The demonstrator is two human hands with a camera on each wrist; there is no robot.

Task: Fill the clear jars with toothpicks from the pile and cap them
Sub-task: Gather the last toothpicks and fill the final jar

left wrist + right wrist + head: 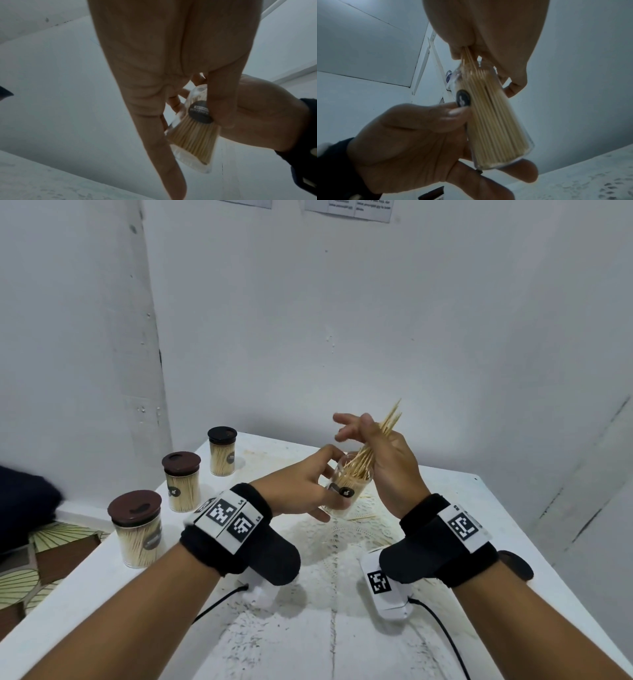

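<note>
Feeding a pinched bundle of toothpicks (380, 436) into the open jar (346, 491), the right hand (394, 470) works while the left hand (301, 487) grips that jar above the table's centre. Three capped jars (137, 529) stand filled around nine to eleven o'clock. By my reckoning this fourth is nearly full; its dark cap (515, 565) waits at four o'clock.

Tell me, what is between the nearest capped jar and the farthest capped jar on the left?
One more capped jar, brown-lidded and full of toothpicks, stands between the nearest jar and the farthest jar; the head view shows it.

Clear, seemingly plastic jar (489, 121); pale wooden toothpicks (494, 119); matt table (428, 628).
</note>
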